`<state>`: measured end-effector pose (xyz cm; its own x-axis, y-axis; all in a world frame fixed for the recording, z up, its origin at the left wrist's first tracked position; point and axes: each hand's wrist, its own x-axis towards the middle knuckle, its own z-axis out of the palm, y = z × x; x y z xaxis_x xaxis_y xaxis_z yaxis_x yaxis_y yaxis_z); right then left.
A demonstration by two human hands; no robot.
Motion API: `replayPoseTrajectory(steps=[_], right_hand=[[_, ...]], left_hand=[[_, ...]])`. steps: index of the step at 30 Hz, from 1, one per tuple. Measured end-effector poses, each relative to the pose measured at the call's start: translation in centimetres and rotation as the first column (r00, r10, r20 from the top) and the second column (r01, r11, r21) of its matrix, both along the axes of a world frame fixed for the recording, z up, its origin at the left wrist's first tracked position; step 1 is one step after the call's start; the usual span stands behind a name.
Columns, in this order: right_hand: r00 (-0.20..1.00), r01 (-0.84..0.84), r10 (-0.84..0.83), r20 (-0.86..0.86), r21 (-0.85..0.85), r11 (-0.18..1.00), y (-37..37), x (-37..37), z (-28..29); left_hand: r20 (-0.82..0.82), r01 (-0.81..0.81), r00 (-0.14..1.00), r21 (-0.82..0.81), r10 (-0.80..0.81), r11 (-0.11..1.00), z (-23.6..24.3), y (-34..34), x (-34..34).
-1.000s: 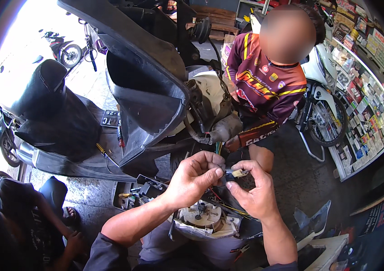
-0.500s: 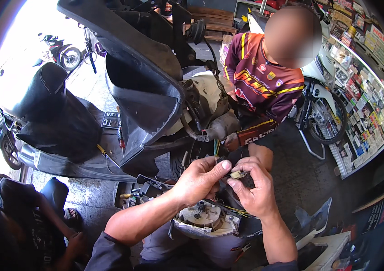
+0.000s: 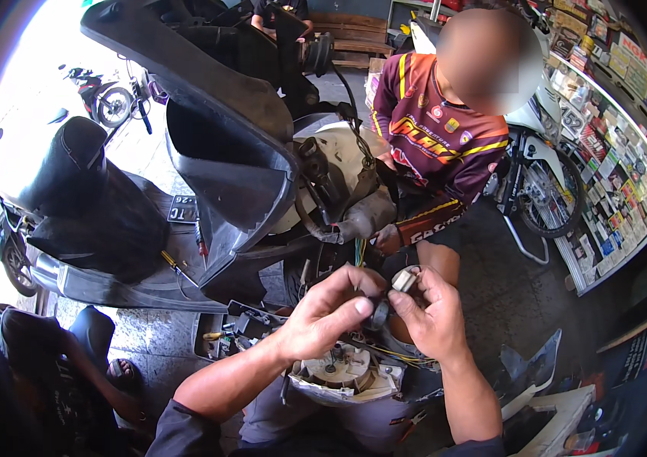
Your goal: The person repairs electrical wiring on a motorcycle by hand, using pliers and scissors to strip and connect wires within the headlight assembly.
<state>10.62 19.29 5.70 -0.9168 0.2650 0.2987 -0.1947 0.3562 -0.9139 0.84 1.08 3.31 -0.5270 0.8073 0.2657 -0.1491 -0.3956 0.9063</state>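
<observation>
My right hand (image 3: 431,314) pinches a small cream plastic connector (image 3: 405,280) between thumb and fingers. Just left of it, my left hand (image 3: 332,312) is curled with thumb and forefinger toward a dark piece that I cannot make out. Coloured wires (image 3: 361,250) come down from the scooter's front just above this hand. Below both hands, a pale, round-housed instrument unit (image 3: 346,371) lies face down across my lap, with thin yellow wires (image 3: 399,355) at its right.
A scooter (image 3: 224,145) with its front panels opened stands ahead. A screwdriver (image 3: 177,266) lies on its footboard. A tray of parts (image 3: 236,331) is at the left. Another person (image 3: 437,129) sits opposite, a hand near the wires. A display case (image 3: 613,183) stands at right.
My hands have moved slightly apart. The cream connector has risen and turned upright in my right fingers. My left thumb and forefinger have spread a little and moved down.
</observation>
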Motion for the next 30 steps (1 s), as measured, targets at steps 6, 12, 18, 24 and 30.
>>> replayPoseTrajectory(steps=[6,12,18,24,30], right_hand=[[0.999,-0.047,0.047,0.005,0.073,0.996,-0.2,0.1,0.5],[0.97,-0.184,0.208,0.122,-0.184,0.966,-0.5,0.9,0.9],[0.974,-0.176,0.194,0.116,-0.152,0.973,-0.6,0.8,0.5],[0.991,-0.13,0.129,0.027,0.05,0.99,-1.3,0.6,1.3],[0.999,-0.041,0.037,0.034,0.129,0.991,-1.7,0.8,1.5]], left_hand=[[-0.245,-0.043,0.969,-0.291,-0.031,0.956,2.0,-0.3,-1.1],[-0.553,-0.614,0.735,-0.296,0.393,0.732,2.1,0.9,1.5],[-0.215,-0.222,0.964,-0.33,0.156,0.917,1.9,1.0,0.5],[0.147,0.009,0.989,-0.173,0.016,0.985,1.5,0.4,-0.1],[0.2,-0.072,0.976,-0.051,0.081,0.996,1.2,0.3,0.2]])
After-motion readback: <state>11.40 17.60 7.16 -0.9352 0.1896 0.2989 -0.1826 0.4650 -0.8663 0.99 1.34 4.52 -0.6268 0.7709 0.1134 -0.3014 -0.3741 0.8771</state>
